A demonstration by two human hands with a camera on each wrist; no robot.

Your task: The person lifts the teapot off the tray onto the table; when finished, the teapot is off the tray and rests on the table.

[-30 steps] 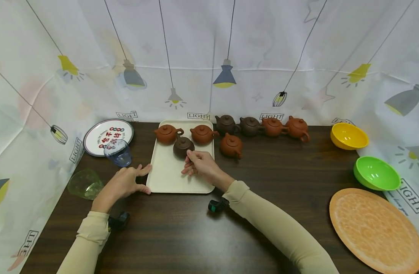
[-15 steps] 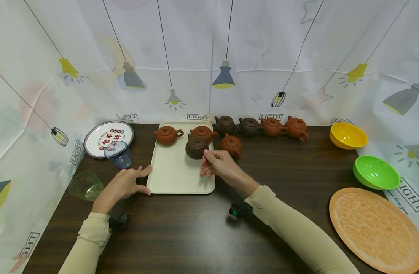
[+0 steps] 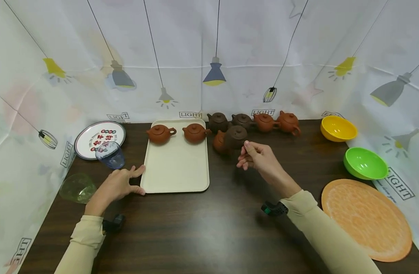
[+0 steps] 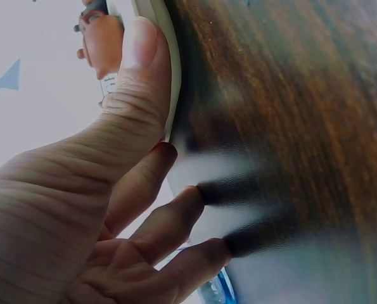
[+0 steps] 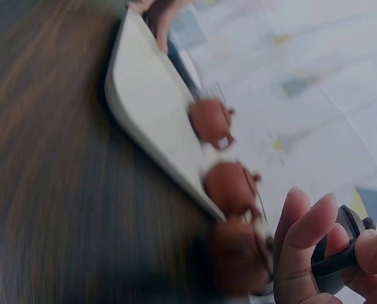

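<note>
My right hand point(image 3: 260, 158) pinches the handle of a dark brown teapot point(image 3: 235, 137) and holds it up, right of the tray, in front of a reddish-brown teapot point(image 3: 220, 143). The right wrist view shows fingers and thumb on that dark handle. My left hand point(image 3: 117, 186) touches the left edge of a cream tray point(image 3: 175, 167), thumb and forefinger spread along it; the left wrist view has the thumb point(image 4: 140, 63) against the rim. Two reddish-brown teapots point(image 3: 160, 134) sit at the tray's far end.
Behind, a row has two dark teapots point(image 3: 217, 122) and two reddish-brown ones point(image 3: 265, 122). At left lie a printed plate point(image 3: 89, 142), a blue cup point(image 3: 111, 156) and a green cup point(image 3: 77, 188). At right are yellow point(image 3: 338, 129) and green point(image 3: 365, 163) bowls and a round orange-tan mat point(image 3: 367, 220).
My right hand has carried the dark teapot up off the tray and rightward past its right edge. The left hand stays at the tray's edge. The head view has shifted slightly.
</note>
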